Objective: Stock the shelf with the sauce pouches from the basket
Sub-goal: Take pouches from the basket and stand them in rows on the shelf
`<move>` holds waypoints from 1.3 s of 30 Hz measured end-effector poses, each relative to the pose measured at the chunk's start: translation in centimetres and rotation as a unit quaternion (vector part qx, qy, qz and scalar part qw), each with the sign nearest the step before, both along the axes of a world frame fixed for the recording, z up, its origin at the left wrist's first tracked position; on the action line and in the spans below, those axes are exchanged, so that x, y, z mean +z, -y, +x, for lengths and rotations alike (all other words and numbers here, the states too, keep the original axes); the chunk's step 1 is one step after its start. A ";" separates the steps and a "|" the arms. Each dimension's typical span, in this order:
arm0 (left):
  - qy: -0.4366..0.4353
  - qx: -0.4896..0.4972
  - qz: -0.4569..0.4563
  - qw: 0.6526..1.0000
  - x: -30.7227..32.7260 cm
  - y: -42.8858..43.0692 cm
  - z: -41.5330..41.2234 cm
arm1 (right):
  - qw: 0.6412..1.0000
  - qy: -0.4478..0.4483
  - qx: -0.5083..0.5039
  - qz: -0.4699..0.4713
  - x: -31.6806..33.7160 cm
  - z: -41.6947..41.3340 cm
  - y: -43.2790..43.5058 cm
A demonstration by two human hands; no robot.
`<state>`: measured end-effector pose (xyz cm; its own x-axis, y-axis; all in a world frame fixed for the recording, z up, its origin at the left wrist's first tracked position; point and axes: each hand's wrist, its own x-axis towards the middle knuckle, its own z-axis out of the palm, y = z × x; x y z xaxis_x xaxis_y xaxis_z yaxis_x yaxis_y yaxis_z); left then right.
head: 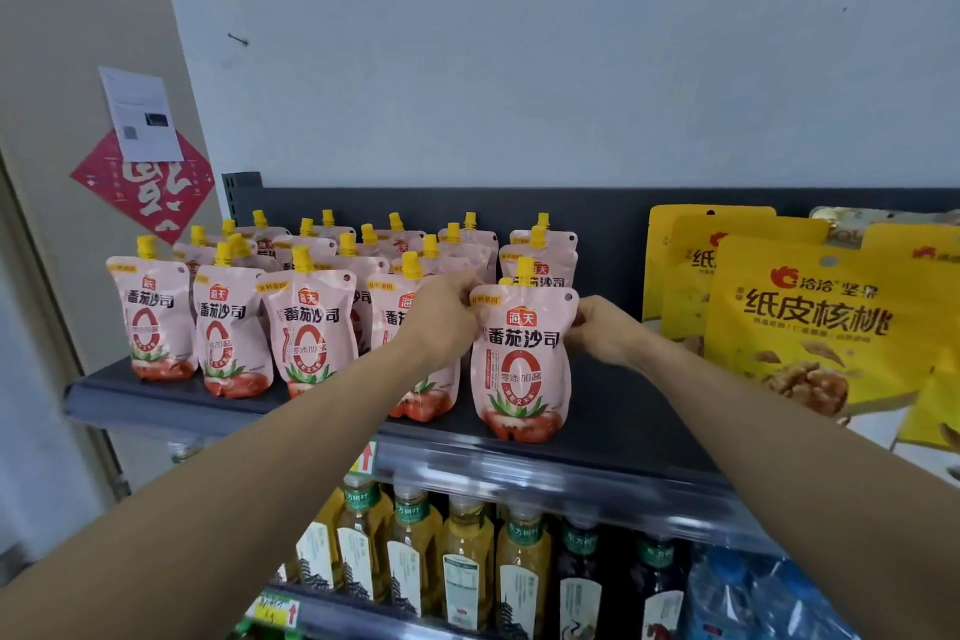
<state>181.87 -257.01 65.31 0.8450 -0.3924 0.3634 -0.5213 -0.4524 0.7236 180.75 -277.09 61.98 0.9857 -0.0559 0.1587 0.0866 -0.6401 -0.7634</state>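
Your left hand and right hand both pinch the top corners of one glossy pink spouted sauce pouch with a yellow cap, fingers curled tight on its edges. It stands upright near the front of the dark matte metal shelf, just right of the other pink pouches. Yellow crinkly walnut bags sit further right.

Sauce pouch reads 海天 番茄沙司; yellow bag reads 洽洽 纸皮核桃.
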 end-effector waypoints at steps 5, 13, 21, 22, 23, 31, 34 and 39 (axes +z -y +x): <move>0.006 -0.003 0.009 1.000 0.1 -0.1 -0.2 | 0.997 0.012 -0.032 0.073 -0.2 0.8 0.1; 0.040 0.001 0.016 0.999 1.0 -0.1 -0.6 | 0.965 0.068 -0.143 0.211 3.6 1.1 1.3; 0.116 0.062 -0.066 0.989 4.4 0.8 0.1 | 0.926 0.179 -0.148 0.297 11.6 -0.9 0.9; 0.116 0.061 -0.079 0.988 4.9 0.8 0.2 | 0.920 0.190 -0.144 0.310 12.4 -1.1 0.8; 0.112 0.057 -0.087 0.988 5.4 0.9 0.4 | 0.915 0.198 -0.138 0.322 13.0 -1.3 0.6; -0.075 -0.053 -0.216 0.972 7.6 1.6 0.3 | 0.892 0.178 -0.095 0.405 14.7 -2.0 -1.4; -0.135 -0.057 -0.274 0.950 7.6 1.4 0.1 | 0.893 0.166 -0.095 0.407 14.5 -2.2 -2.0; -0.071 -0.041 -0.224 0.971 7.3 1.3 -0.3 | 0.898 0.148 -0.117 0.398 14.0 -2.4 -2.3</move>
